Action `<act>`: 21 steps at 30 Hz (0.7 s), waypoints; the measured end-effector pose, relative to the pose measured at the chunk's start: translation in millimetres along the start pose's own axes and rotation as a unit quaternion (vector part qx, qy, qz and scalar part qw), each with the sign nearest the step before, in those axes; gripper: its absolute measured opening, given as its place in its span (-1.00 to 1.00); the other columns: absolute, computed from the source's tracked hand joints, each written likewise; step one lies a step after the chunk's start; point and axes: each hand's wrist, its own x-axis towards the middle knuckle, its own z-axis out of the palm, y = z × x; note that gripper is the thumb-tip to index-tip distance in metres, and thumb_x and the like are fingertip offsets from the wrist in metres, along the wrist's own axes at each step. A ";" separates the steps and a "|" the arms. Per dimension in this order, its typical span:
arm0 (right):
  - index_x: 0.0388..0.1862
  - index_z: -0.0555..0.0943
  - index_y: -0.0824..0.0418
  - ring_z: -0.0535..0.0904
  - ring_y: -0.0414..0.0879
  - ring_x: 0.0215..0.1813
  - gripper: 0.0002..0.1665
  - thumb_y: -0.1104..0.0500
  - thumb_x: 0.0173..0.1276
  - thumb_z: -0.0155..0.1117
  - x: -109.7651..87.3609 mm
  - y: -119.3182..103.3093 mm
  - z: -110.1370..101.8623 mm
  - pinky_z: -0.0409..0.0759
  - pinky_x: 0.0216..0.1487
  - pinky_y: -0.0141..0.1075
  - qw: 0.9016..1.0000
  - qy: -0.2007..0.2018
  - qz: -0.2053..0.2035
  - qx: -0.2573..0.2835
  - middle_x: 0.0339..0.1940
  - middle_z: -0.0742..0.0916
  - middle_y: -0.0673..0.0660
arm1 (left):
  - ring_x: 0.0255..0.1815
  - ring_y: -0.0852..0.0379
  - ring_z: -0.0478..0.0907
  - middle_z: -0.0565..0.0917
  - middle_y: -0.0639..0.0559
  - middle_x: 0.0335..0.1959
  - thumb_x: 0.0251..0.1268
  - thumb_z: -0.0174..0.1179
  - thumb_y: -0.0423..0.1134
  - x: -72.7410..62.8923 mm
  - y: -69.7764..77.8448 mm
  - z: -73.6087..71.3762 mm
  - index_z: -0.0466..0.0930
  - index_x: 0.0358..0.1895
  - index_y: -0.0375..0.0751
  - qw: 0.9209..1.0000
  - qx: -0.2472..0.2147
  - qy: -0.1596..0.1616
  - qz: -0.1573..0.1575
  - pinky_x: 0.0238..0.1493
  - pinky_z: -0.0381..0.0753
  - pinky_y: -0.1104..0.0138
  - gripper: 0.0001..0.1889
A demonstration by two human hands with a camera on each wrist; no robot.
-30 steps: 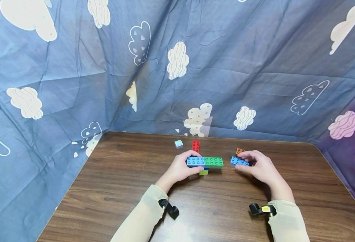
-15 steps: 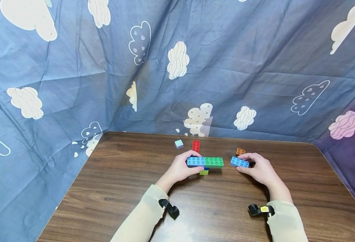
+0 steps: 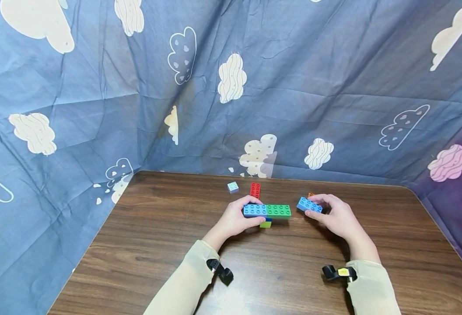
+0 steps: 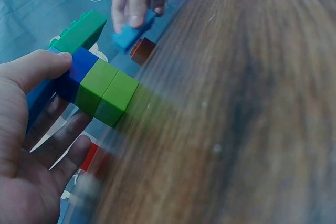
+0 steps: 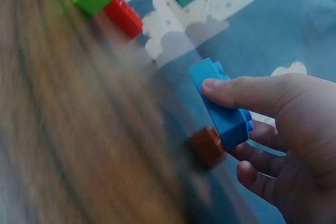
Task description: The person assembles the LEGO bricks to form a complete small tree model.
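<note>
My left hand (image 3: pixel 232 220) grips a brick assembly: a blue brick (image 3: pixel 254 210) and a green brick (image 3: pixel 278 211) on top, a lime brick (image 3: pixel 265 224) underneath. The left wrist view shows the thumb on a dark blue brick (image 4: pixel 79 72) beside two lime bricks (image 4: pixel 107 92). My right hand (image 3: pixel 335 216) pinches a separate blue brick (image 3: pixel 309 204), lifted off the table just right of the assembly. In the right wrist view the thumb lies on this blue brick (image 5: pixel 220 106), with the brown brick (image 5: pixel 206 145) below it.
A red brick (image 3: pixel 255 190) and a small light-blue brick (image 3: pixel 232 187) lie behind the assembly on the wooden table (image 3: pixel 156 245). A brown brick (image 3: pixel 311 194) peeks out behind the held blue one. Blue cloud-print cloth (image 3: pixel 231 87) walls the table's back and sides.
My right hand has lifted the blue brick a little and moved it slightly left, so it now covers most of the brown brick. The left hand and assembly stay put.
</note>
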 end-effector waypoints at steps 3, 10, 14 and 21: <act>0.26 0.73 0.15 0.63 0.05 -0.04 -0.45 -0.07 0.42 0.63 1.5 -11.7 -1.8 0.59 -0.09 -0.15 1.000 0.005 -0.013 0.015 0.08 0.76 0.21 | -0.03 0.20 0.66 0.77 0.17 0.02 0.28 0.61 -0.07 0.0 -0.2 0.2 0.72 0.14 0.09 1.000 0.001 0.000 -0.001 0.08 0.65 0.27 -0.60; 0.25 0.74 0.10 0.57 0.03 -0.11 -0.50 -0.04 0.43 0.62 1.3 -36.9 -2.7 0.56 -0.16 -0.23 0.999 0.002 -0.033 0.031 0.06 0.75 0.15 | -0.04 0.20 0.66 0.77 0.16 0.00 0.29 0.61 -0.07 -0.4 0.6 -0.3 0.72 0.12 0.07 1.000 0.002 -0.001 -0.002 0.07 0.64 0.27 -0.61; 0.25 0.74 0.09 0.58 0.04 -0.11 -0.50 -0.03 0.43 0.62 1.4 -44.0 -2.1 0.56 -0.17 -0.26 0.998 0.003 -0.041 0.040 0.07 0.76 0.13 | -0.04 0.20 0.66 0.77 0.15 0.00 0.29 0.61 -0.08 0.0 0.9 -0.6 0.72 0.12 0.06 1.000 0.003 -0.001 0.003 0.07 0.64 0.27 -0.61; 0.25 0.77 0.03 0.59 0.03 -0.09 -0.54 -0.01 0.43 0.63 3.5 -52.7 1.7 0.59 -0.18 -0.30 0.996 0.007 -0.073 0.046 0.12 0.77 0.08 | -0.04 0.21 0.65 0.76 0.19 0.01 0.30 0.60 -0.04 0.1 -0.3 -0.8 0.71 0.13 0.11 1.000 0.006 -0.004 -0.003 0.06 0.63 0.27 -0.60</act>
